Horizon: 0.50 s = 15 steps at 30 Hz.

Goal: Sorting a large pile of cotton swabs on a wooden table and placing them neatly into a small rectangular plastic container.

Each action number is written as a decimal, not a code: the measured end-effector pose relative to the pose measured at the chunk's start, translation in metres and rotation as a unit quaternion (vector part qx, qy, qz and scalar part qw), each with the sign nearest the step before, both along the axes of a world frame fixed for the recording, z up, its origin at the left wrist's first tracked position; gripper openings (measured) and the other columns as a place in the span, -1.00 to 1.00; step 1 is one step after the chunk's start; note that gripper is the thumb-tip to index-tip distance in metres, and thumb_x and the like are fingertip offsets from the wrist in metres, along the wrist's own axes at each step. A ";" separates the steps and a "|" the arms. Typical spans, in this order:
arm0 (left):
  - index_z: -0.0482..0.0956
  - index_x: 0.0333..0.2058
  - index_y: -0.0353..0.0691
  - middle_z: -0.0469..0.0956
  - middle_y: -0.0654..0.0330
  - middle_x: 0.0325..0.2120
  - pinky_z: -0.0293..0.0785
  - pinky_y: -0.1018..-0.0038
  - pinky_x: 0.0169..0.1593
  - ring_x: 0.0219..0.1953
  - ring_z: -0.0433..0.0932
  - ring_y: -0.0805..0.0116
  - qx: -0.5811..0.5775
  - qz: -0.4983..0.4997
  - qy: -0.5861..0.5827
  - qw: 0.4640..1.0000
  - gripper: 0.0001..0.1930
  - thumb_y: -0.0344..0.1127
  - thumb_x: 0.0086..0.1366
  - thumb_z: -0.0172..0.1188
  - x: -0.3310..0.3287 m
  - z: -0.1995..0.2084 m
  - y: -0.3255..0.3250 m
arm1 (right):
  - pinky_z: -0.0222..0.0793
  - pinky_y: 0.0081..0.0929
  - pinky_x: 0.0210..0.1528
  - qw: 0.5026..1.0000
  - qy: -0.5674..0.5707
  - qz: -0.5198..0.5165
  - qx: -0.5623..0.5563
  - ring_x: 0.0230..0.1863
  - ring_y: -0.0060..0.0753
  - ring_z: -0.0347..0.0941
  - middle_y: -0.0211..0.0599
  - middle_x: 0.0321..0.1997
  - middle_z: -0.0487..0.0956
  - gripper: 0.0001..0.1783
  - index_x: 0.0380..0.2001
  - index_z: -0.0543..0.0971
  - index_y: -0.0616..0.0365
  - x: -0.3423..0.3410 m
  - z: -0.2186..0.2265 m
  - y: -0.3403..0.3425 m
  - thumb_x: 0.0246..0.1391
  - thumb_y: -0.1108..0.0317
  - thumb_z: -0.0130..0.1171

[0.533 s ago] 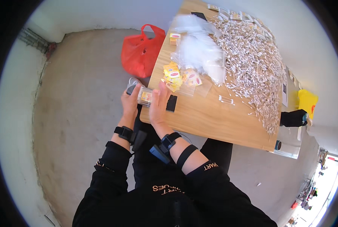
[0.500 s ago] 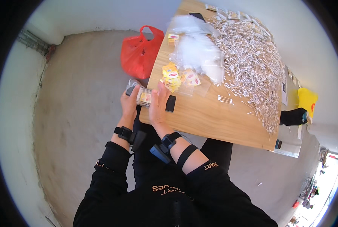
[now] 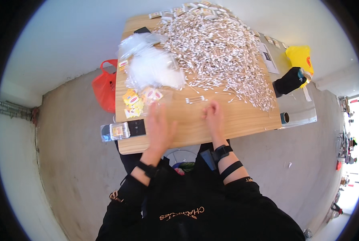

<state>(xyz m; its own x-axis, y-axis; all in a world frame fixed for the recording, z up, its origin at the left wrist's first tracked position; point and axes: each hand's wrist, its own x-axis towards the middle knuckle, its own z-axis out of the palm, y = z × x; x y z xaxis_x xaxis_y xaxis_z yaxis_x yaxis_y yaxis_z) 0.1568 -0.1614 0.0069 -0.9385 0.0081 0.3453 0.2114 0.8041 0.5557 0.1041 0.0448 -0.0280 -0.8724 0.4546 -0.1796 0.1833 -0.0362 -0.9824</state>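
My left hand [image 3: 159, 126] is over the near left of the wooden table, fingers stretched out and slightly blurred, with no object visible in it. My right hand [image 3: 214, 116] is closed with its fingers curled, just right of a short row of cotton swabs [image 3: 194, 99]. Whatever its fingers may hold is hidden. A clear packet of cotton swabs [image 3: 119, 130] with a small printed card lies at the table's left corner, beside a flat black rectangle [image 3: 137, 127]. Yellow cards [image 3: 133, 103] and paler cards [image 3: 152, 95] lie beyond my left hand.
A large heap of loose cotton swabs [image 3: 219, 52] covers the far and right table. Clear plastic bags [image 3: 153, 68] are piled at the left, with filled packets [image 3: 207, 14] along the back. A red bag [image 3: 104, 90] stands beyond the table's left edge; a yellow bag [image 3: 298, 58] is at right.
The swab packet has left my hands and now lies at the table's left corner. Both hands have moved right over the table, and the view has shifted.
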 end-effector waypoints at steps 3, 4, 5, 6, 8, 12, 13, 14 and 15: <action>0.07 0.28 -0.39 -0.01 -0.17 0.32 -0.11 0.00 0.35 0.37 -0.05 -0.10 -0.033 -0.055 -0.012 0.998 -0.18 -0.13 0.14 0.24 -0.034 -0.006 0.063 | 0.54 -0.56 -0.32 0.983 0.020 0.146 0.106 -0.28 -0.49 0.49 -0.24 -0.11 0.42 -0.72 0.00 0.42 0.23 0.003 -0.008 0.005 0.23 0.45 -0.06; 0.09 0.26 -0.43 -0.01 -0.17 0.33 -0.12 -0.01 0.36 0.39 -0.06 -0.06 -0.075 -0.067 -0.010 0.995 -0.17 -0.05 0.16 0.21 -0.046 -0.011 0.077 | 0.52 -0.58 -0.30 0.990 -0.005 0.144 0.006 -0.28 -0.52 0.48 -0.29 -0.17 0.44 -0.70 0.02 0.41 0.20 0.006 -0.008 0.005 0.24 0.43 -0.05; 0.09 0.26 -0.43 -0.01 -0.17 0.33 -0.12 -0.01 0.36 0.39 -0.06 -0.06 -0.074 -0.062 -0.009 0.995 -0.17 -0.05 0.16 0.21 -0.056 -0.015 0.082 | 0.51 -0.59 -0.29 0.984 -0.030 0.146 -0.099 -0.28 -0.54 0.48 -0.33 -0.22 0.46 -0.69 0.05 0.40 0.16 0.007 -0.004 0.005 0.24 0.40 -0.05; 0.09 0.27 -0.43 -0.01 -0.14 0.33 -0.13 0.00 0.36 0.39 -0.06 -0.02 -0.082 -0.049 -0.018 0.995 -0.17 0.00 0.18 0.17 -0.065 -0.021 0.088 | 0.51 -0.59 -0.29 0.984 -0.032 0.147 -0.097 -0.28 -0.54 0.48 -0.33 -0.22 0.46 -0.69 0.05 0.40 0.16 0.009 0.004 0.009 0.24 0.40 -0.05; 0.08 0.27 -0.43 0.00 -0.12 0.33 -0.14 0.01 0.37 0.40 -0.07 0.01 -0.093 -0.040 -0.030 0.994 -0.16 0.05 0.20 0.14 -0.070 -0.031 0.095 | 0.49 -0.60 -0.27 0.976 -0.076 0.138 -0.149 -0.25 -0.57 0.47 -0.35 -0.23 0.47 -0.68 0.06 0.40 0.15 0.009 0.015 0.017 0.24 0.38 -0.02; 0.10 0.27 -0.41 0.03 -0.08 0.33 -0.14 0.03 0.37 0.40 -0.05 0.04 -0.150 -0.090 -0.038 0.984 -0.15 0.12 0.20 0.10 -0.048 -0.030 0.095 | 0.50 -0.47 -0.25 0.963 -0.129 0.230 -0.050 -0.25 -0.43 0.50 -0.20 -0.21 0.48 -0.58 0.08 0.39 0.16 -0.014 0.010 0.035 0.14 0.38 0.11; 0.10 0.27 -0.39 0.04 -0.08 0.33 -0.13 0.04 0.38 0.40 -0.04 0.06 -0.151 -0.104 -0.052 0.982 -0.15 0.12 0.20 0.09 -0.039 -0.026 0.094 | 0.49 -0.40 -0.24 0.965 -0.053 0.230 0.119 -0.24 -0.33 0.50 -0.18 -0.18 0.46 -0.55 0.08 0.39 0.15 -0.021 0.010 0.029 0.10 0.35 0.15; 0.10 0.27 -0.39 0.04 -0.08 0.33 -0.13 0.04 0.38 0.40 -0.04 0.06 -0.162 -0.107 -0.056 0.979 -0.15 0.12 0.20 0.09 -0.032 -0.024 0.091 | 0.48 -0.34 -0.22 0.933 0.025 0.225 0.281 -0.22 -0.23 0.50 -0.15 -0.16 0.45 -0.51 0.08 0.39 0.15 -0.030 0.012 0.021 0.06 0.33 0.19; 0.10 0.28 -0.38 0.03 -0.08 0.33 -0.13 0.04 0.37 0.39 -0.03 0.04 -0.153 -0.118 -0.067 0.979 -0.17 0.10 0.21 0.09 -0.024 -0.021 0.089 | 0.48 -0.34 -0.22 0.936 0.025 0.222 0.272 -0.22 -0.23 0.50 -0.15 -0.16 0.45 -0.51 0.08 0.39 0.15 -0.038 0.019 0.011 0.06 0.33 0.19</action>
